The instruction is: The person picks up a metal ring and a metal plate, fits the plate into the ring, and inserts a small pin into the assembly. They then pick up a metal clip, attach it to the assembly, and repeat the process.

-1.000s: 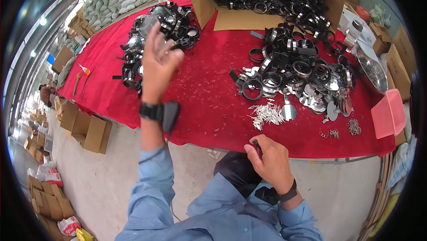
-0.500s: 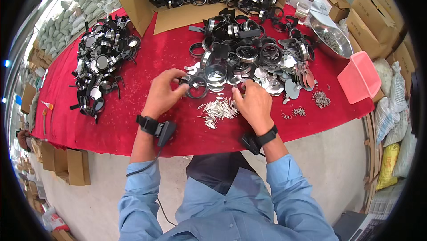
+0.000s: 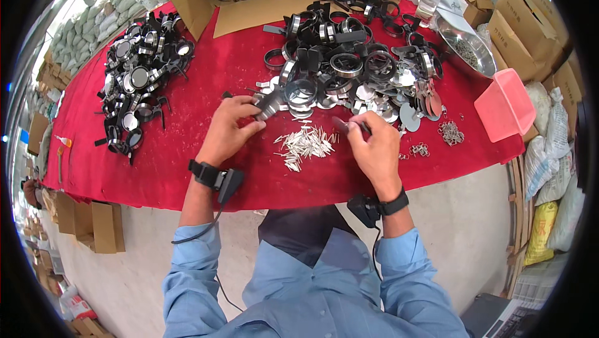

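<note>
My left hand (image 3: 228,129) grips a black ring with a silver band (image 3: 269,106), tilted nearly edge-on, its black tab by my fingers. Between the thumb and fingers of my right hand (image 3: 377,148) is a thin dark flat piece (image 3: 340,125), blurred and seen almost edge-on. The two hands are apart. A heap of small pale pins (image 3: 306,144) lies between them on the red cloth (image 3: 249,179). Just beyond is a pile of black-and-silver rings (image 3: 345,65) with tabs. Flat silver discs (image 3: 409,116) spread out at its right side.
Small wire springs (image 3: 450,132) lie at the right, near a pink plastic bin (image 3: 499,107) and a metal bowl (image 3: 468,51). Ring parts with discs (image 3: 140,76) are heaped at left. An open cardboard box (image 3: 256,20) of rings stands at the back, a jar (image 3: 428,2) beside it.
The ring in my left hand has turned from lying face-up to nearly edge-on. My right hand has moved right, away from the pins, with a dark flat piece now showing in its fingers.
</note>
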Motion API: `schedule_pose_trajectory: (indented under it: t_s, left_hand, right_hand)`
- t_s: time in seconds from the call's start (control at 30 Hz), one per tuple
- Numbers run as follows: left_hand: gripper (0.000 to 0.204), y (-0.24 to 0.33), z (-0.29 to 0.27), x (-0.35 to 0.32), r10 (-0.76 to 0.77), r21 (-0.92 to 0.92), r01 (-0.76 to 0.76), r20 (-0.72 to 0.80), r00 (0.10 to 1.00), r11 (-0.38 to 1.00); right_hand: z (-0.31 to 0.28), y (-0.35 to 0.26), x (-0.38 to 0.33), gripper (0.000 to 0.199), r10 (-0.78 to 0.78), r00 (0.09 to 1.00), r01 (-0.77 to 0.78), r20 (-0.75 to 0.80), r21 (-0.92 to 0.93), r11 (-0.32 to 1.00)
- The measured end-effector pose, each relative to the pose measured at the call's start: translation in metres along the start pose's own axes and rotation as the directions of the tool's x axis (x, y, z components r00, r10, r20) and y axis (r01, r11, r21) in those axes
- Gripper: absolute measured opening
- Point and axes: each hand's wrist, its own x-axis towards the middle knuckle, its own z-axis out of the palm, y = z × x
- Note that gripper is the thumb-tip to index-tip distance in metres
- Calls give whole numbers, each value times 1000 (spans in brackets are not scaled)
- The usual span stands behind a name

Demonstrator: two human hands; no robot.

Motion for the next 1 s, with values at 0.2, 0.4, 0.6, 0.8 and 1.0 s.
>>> schedule_pose_trajectory:
  t_s: [0.2,0.4,0.6,0.8,1.0]
  left_hand:
    - [25,49,-11,-45,-396,-791,220,-31,918,571]
    - [41,90,20,-106,-505,-980,197,174,845,-7]
    - [30,121,45,-132,-587,-954,293,269,763,-56]
    - [34,127,52,-142,-518,-941,335,314,796,-56]
    - [27,128,60,-148,-571,-938,345,306,762,-42]
  right_hand:
    - [-19,3,-31,5,66,997,-64,37,-49,997]
    - [-20,-11,-39,5,-46,999,46,18,-1,999]
    - [-18,-72,-75,18,-266,963,255,48,161,953]
    - [8,-75,-103,23,-355,934,335,48,233,913]
    - [12,-72,-115,23,-329,938,298,108,231,926]
